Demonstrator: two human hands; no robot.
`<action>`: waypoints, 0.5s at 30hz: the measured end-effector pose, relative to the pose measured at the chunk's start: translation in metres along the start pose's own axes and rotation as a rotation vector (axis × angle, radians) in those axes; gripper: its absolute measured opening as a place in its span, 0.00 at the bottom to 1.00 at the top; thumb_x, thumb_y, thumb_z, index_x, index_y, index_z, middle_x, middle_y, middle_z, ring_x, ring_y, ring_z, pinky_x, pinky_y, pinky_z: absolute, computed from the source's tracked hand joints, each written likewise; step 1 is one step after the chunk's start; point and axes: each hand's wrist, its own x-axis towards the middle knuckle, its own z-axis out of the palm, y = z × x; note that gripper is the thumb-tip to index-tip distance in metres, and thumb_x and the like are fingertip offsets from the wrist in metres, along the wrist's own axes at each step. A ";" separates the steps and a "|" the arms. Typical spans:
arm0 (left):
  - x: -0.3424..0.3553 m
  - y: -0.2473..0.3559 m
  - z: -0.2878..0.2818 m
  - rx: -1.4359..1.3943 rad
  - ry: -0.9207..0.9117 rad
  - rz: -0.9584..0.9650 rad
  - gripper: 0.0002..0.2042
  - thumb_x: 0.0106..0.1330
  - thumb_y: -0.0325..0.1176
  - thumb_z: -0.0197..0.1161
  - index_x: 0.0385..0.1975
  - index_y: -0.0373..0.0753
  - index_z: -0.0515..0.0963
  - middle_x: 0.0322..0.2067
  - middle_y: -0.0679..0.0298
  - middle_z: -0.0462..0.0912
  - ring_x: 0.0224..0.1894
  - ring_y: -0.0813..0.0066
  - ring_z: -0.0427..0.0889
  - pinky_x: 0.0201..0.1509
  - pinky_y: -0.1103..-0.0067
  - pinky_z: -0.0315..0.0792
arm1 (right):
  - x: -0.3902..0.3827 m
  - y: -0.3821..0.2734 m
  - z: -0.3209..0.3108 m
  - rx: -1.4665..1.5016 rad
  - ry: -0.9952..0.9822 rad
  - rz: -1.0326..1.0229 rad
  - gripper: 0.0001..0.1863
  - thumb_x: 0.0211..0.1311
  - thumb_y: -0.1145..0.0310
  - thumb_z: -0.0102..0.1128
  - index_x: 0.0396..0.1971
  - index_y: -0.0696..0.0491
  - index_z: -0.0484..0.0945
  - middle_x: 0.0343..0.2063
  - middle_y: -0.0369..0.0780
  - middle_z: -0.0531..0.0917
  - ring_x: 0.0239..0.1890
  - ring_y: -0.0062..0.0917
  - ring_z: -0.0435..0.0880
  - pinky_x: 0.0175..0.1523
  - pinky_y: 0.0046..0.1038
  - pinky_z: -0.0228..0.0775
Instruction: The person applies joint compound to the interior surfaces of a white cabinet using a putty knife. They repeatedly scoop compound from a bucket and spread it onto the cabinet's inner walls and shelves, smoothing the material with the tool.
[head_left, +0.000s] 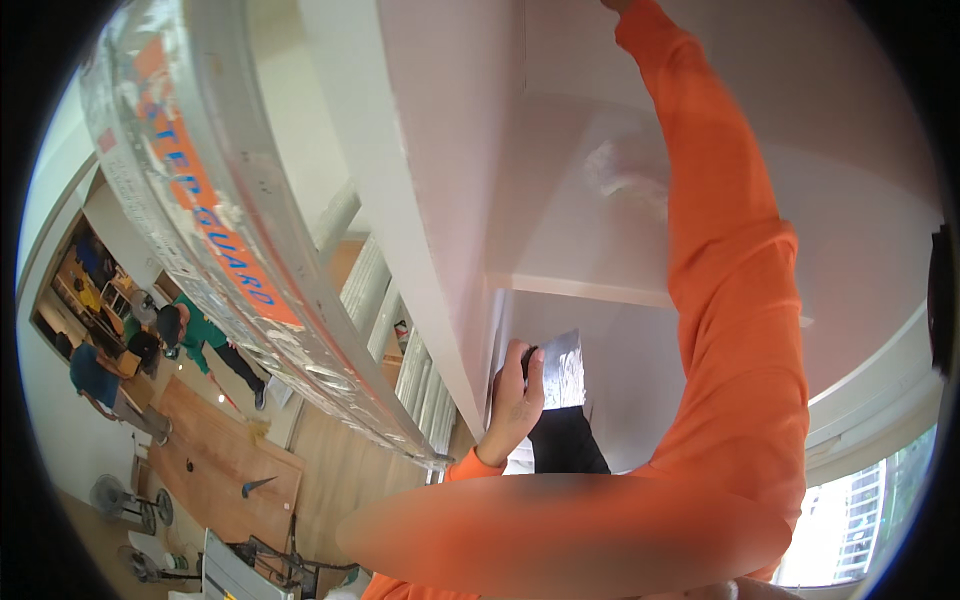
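My left hand (522, 390) grips a broad metal putty knife (563, 365) low in the centre, beside the lower end of a white beam (425, 200). My right arm, in an orange sleeve, reaches up to the top edge, where my right hand (613, 4) is cut off, so its fingers are hidden. Behind that arm is a pale painted surface (590, 235) with a white patch (625, 170). A scuffed aluminium ladder (240, 200) with an orange label runs diagonally left of the beam. Part of a black-clad leg (570, 440) shows below the blade.
Down on the left, a co-worker in green (200, 335) bends over near a wooden board (215, 430); another in teal (95, 380) stands nearby, with more people in a doorway. Standing fans (110, 497) and folded metal equipment (235, 565) are at lower left. A bright window (840, 515) is lower right.
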 end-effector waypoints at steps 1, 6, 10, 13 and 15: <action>0.002 -0.002 0.002 0.011 0.009 0.045 0.10 0.74 0.36 0.52 0.35 0.35 0.65 0.21 0.58 0.64 0.23 0.75 0.63 0.27 0.75 0.61 | 0.003 0.007 0.008 -0.010 -0.008 -0.001 0.21 0.66 0.61 0.46 0.49 0.60 0.75 0.49 0.50 0.77 0.52 0.41 0.74 0.60 0.37 0.64; 0.000 -0.009 0.007 0.070 0.026 0.125 0.09 0.74 0.34 0.50 0.38 0.34 0.67 0.23 0.52 0.70 0.23 0.58 0.68 0.27 0.70 0.64 | 0.014 0.035 0.042 -0.082 -0.053 -0.033 0.20 0.64 0.64 0.47 0.50 0.59 0.74 0.49 0.49 0.77 0.52 0.41 0.75 0.59 0.37 0.65; 0.000 -0.013 0.007 0.051 0.013 0.139 0.08 0.73 0.33 0.51 0.39 0.34 0.67 0.25 0.49 0.74 0.25 0.47 0.73 0.29 0.67 0.66 | 0.014 0.057 0.062 -0.156 -0.094 -0.045 0.19 0.62 0.66 0.47 0.51 0.57 0.74 0.49 0.48 0.77 0.52 0.40 0.75 0.58 0.37 0.66; 0.002 -0.016 0.008 0.024 0.030 0.106 0.09 0.73 0.34 0.52 0.39 0.34 0.68 0.26 0.48 0.74 0.26 0.47 0.74 0.29 0.68 0.66 | 0.013 0.073 0.075 -0.204 -0.118 -0.058 0.20 0.61 0.68 0.47 0.52 0.57 0.74 0.50 0.48 0.77 0.52 0.40 0.75 0.58 0.37 0.66; 0.001 -0.016 0.007 0.034 0.043 0.085 0.10 0.73 0.35 0.51 0.38 0.34 0.68 0.25 0.48 0.74 0.25 0.48 0.74 0.29 0.67 0.66 | 0.012 0.082 0.080 -0.228 -0.129 -0.065 0.20 0.61 0.70 0.47 0.53 0.56 0.74 0.50 0.47 0.77 0.52 0.40 0.75 0.57 0.37 0.67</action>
